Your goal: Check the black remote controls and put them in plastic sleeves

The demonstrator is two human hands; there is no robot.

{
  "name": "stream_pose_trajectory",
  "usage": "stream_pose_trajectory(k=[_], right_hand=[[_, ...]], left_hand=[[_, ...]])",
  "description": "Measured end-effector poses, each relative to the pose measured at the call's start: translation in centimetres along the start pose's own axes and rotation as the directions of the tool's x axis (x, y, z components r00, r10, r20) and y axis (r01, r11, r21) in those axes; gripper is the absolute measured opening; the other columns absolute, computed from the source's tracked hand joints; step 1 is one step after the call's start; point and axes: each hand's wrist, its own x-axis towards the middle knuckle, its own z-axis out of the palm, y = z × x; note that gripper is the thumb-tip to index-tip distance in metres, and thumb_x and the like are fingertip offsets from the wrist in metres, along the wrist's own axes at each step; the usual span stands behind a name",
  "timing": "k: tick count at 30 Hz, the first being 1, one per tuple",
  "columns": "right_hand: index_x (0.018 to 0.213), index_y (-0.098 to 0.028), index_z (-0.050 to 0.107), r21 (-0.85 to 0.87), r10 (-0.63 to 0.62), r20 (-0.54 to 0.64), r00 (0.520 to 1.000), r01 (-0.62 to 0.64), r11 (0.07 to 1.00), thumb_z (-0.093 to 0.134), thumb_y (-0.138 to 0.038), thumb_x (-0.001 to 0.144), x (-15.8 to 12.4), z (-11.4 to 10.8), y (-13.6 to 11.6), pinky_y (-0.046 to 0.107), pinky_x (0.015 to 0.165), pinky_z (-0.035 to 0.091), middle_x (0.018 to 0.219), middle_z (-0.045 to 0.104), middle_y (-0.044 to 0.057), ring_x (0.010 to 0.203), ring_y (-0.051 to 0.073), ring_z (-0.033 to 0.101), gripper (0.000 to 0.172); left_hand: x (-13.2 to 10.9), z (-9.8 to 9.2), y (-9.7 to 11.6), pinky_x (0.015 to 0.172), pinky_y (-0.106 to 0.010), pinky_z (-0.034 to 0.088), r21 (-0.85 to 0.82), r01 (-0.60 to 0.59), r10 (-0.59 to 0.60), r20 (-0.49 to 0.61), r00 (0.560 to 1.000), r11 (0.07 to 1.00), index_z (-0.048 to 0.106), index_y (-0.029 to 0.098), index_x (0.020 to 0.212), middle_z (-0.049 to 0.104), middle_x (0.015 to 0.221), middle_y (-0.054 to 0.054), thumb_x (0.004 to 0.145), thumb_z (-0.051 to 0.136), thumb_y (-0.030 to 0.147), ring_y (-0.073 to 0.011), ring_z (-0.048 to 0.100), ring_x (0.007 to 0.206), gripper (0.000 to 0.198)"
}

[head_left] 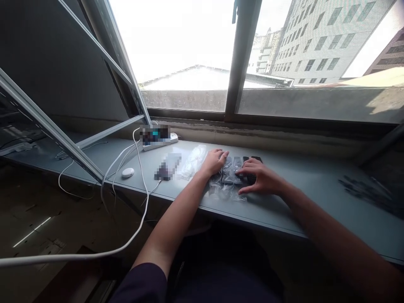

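Note:
Several clear plastic packets with dark contents (232,174) lie side by side on the grey tabletop (303,185) in front of me. My left hand (216,161) rests over the left end of these packets, its fingers reaching across the top. On the right, my right hand (260,176) touches the packets with its fingertips, thumb held apart from the fingers. A black item (257,159) shows partly behind the right hand; its kind is unclear. Just left of my left hand lies a clear bag with white contents (193,163).
A pixelated flat object (167,167) with a white cable (145,185) lies further left, near a small round white item (128,172). Behind them stands a white power strip (160,143). A metal frame (75,151) slants across the left. A dark bundle (366,191) lies far right.

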Motion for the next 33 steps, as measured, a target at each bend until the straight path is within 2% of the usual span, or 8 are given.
stream_pose_trajectory(k=[5,9,14,18,21,24,28,33], right_hand=[[0.122,-0.033,0.088,0.026,0.042,0.031,0.999,-0.043,0.999,0.096,-0.062,0.081,-0.4,0.1,0.1,0.058,0.112,0.051,0.096,0.08,0.009,0.121,0.04,0.065,0.051],[0.125,-0.034,0.087,0.042,0.06,0.042,0.997,-0.062,0.997,0.088,-0.05,0.091,-0.5,0.2,-0.1,0.064,0.126,0.039,0.087,0.079,0.007,0.116,0.037,0.07,0.038],[0.109,-0.03,0.09,0.175,0.058,0.043,0.997,-0.065,0.982,0.078,-0.045,0.097,-0.2,-0.5,-1.0,0.052,0.105,0.058,0.099,0.081,0.01,0.108,0.033,0.072,0.023],[0.098,-0.025,0.088,0.34,0.154,-0.046,0.987,-0.13,0.932,0.076,-0.045,0.095,-0.2,-1.3,-1.1,0.043,0.089,0.063,0.099,0.079,0.009,0.096,0.029,0.075,0.023],[0.102,-0.023,0.087,0.442,0.328,-0.165,0.93,-0.227,0.868,0.076,-0.047,0.094,-0.2,-1.6,-0.8,0.038,0.074,0.062,0.095,0.078,0.008,0.081,0.024,0.072,0.027],[0.104,-0.023,0.084,0.511,0.405,-0.293,0.866,-0.217,0.832,0.076,-0.041,0.093,-0.2,-1.4,-0.7,0.04,0.083,0.064,0.107,0.082,0.01,0.095,0.027,0.077,0.023],[0.102,-0.024,0.083,0.524,0.384,-0.395,0.834,-0.138,0.84,0.071,-0.033,0.096,0.1,-0.6,-1.4,0.048,0.102,0.063,0.123,0.082,0.013,0.12,0.033,0.077,0.016],[0.097,-0.027,0.083,0.318,0.201,-0.491,0.848,-0.04,0.947,0.068,-0.022,0.095,0.2,0.2,-2.2,0.045,0.091,0.066,0.117,0.08,0.012,0.113,0.031,0.078,0.016]], left_hand=[[-0.1,-0.2,0.2,0.13,-0.039,0.044,0.004,0.003,-0.003,-0.008,1.0,1.0,0.083,0.02,0.13,0.074,0.148,-0.013,0.117,0.043,0.046,-0.0262,0.064,0.145,0.049],[-0.3,-0.4,0.4,0.129,-0.039,0.046,-0.008,-0.006,0.006,-0.016,1.0,1.0,0.083,0.02,0.129,0.076,0.144,-0.013,0.116,0.044,0.044,-0.0265,0.065,0.144,0.047],[-0.5,-0.5,0.9,0.128,-0.039,0.046,-0.033,-0.029,0.028,-0.034,0.999,0.999,0.084,0.02,0.126,0.077,0.141,-0.012,0.115,0.048,0.04,-0.0265,0.067,0.141,0.042],[-0.6,-0.3,1.2,0.127,-0.039,0.046,-0.03,-0.052,0.052,-0.015,0.999,0.998,0.083,0.019,0.125,0.079,0.135,-0.011,0.114,0.053,0.04,-0.0269,0.068,0.138,0.038],[-0.5,-0.2,1.3,0.127,-0.041,0.046,-0.02,-0.07,0.071,0.014,0.997,0.997,0.082,0.021,0.126,0.08,0.131,-0.01,0.113,0.054,0.039,-0.0269,0.068,0.135,0.035],[-0.6,-0.2,1.2,0.131,-0.042,0.044,-0.04,-0.112,0.112,0.0,0.994,0.993,0.075,0.019,0.14,0.072,0.146,-0.014,0.111,0.058,0.039,-0.0278,0.062,0.146,0.039],[-0.8,-0.1,0.9,0.135,-0.042,0.04,-0.089,-0.235,0.236,0.004,0.972,0.968,0.06,0.02,0.16,0.056,0.165,-0.017,0.102,0.072,0.035,-0.0288,0.051,0.157,0.06],[-0.8,0.1,0.7,0.138,-0.048,0.035,-0.17,-0.22,0.225,0.011,0.974,0.961,0.061,0.023,0.159,0.053,0.168,-0.016,0.103,0.065,0.024,-0.0311,0.046,0.162,0.057]])
